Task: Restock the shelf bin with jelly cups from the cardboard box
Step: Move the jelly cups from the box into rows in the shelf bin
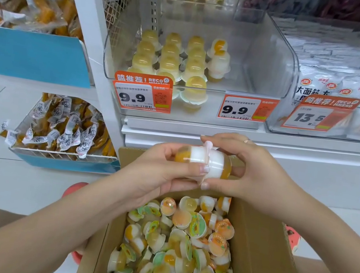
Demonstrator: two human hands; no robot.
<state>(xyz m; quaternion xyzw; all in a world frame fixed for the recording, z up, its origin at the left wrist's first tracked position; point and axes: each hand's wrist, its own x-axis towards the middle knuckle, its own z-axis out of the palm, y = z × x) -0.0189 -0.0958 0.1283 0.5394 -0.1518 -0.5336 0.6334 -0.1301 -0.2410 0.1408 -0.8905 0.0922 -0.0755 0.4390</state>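
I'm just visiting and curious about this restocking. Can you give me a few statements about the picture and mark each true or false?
1. Both hands hold two jelly cups pressed together lid to lid. True.
2. The cardboard box is empty. False: it holds many loose jelly cups.
3. The clear shelf bin is full across its width. False: cups stand only in its left part.
4. The left hand and right hand are above the box. True.
5. The bin's price tags read 13.5. False: they read 9.9.

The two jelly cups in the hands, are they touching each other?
Touching. The head view shows the two jelly cups pressed lid to lid, held between the left hand and right hand.
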